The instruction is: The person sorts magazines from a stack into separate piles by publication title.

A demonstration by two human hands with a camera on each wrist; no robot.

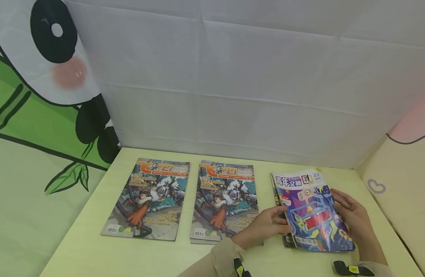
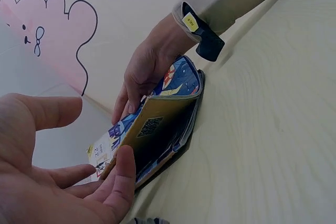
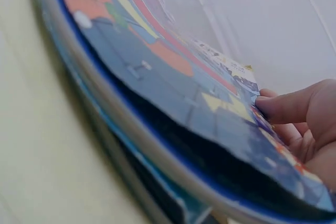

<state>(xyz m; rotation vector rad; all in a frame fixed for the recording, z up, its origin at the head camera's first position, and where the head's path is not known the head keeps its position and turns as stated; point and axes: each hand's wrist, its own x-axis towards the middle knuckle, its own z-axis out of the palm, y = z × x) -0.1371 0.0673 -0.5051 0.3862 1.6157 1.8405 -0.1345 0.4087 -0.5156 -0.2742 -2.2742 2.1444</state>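
Found purple-and-blue glossy paper magazine (image 1: pixel 309 213) lying on pale yellow wood-grained desk (image 1: pixel 94 254), between loosely spread left hand (image 1: pixel 268 225) at left edge and right hand (image 1: pixel 356 219) pinching right edge.

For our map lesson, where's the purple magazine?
In the head view, the purple magazine is on the right of the table, between the left hand and right hand.

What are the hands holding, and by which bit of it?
The right hand pinches the purple-and-blue magazine by its right edge, thumb on top. The left hand only has fingers at its left edge, thumb apart from it.
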